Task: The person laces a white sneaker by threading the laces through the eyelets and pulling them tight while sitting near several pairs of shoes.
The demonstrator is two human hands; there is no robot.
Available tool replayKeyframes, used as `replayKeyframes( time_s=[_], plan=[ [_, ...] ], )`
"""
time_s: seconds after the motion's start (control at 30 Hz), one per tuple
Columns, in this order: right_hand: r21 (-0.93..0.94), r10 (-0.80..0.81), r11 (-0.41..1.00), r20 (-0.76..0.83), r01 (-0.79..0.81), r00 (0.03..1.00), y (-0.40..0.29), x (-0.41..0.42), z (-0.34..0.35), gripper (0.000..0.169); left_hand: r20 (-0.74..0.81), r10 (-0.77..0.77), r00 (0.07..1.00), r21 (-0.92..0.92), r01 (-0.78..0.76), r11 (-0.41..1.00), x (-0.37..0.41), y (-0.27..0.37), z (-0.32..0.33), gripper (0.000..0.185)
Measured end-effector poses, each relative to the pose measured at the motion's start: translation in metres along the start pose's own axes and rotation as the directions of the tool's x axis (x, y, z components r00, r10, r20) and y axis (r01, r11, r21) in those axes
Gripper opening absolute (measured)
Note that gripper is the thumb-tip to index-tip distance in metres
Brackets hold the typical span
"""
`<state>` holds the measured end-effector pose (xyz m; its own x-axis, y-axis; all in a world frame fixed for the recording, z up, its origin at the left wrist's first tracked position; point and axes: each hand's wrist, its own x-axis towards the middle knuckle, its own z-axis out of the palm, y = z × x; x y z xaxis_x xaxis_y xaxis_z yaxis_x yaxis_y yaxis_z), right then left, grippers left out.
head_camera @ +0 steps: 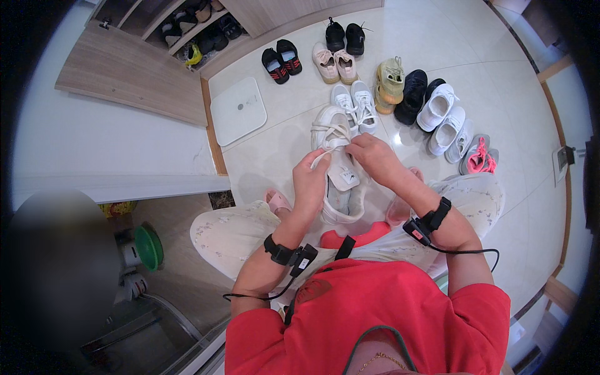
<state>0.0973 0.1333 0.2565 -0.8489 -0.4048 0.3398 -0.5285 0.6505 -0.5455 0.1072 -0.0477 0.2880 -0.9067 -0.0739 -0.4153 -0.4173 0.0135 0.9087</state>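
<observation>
A white lace-up sneaker is held in front of me, toe pointing away, its pale tongue folded back with a small label showing. Fingers of my left hand pinch a white shoelace at the left edge of the opening. On the other side, my right hand has thumb and fingers closed at the lace and eyelet edge. The laces cross loosely over the front of the shoe. Just beyond the toe stands a pair of white lace-up sneakers.
Pink sneakers, yellow-green shoes, black shoes, white shoes and grey-pink shoes line the tiled floor. A white scale lies left, near an open cabinet door. A green basin is lower left.
</observation>
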Motion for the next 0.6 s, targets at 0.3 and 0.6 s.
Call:
replayKeyframes(
  time_s=[0.3,0.6],
  plan=[
    [-0.061,-0.277,0.960,-0.101,0.272,0.956,-0.014,0.012,-0.020,0.014,-0.041,0.001,0.999,-0.034,-0.002,0.999,0.007,-0.006,-0.005,0.030],
    [0.080,-0.054,0.994,-0.212,0.072,0.976,-0.014,0.005,-0.002,0.015,-0.015,-0.039,0.999,-0.081,0.038,0.996,0.004,-0.008,-0.002,0.032]
  ],
)
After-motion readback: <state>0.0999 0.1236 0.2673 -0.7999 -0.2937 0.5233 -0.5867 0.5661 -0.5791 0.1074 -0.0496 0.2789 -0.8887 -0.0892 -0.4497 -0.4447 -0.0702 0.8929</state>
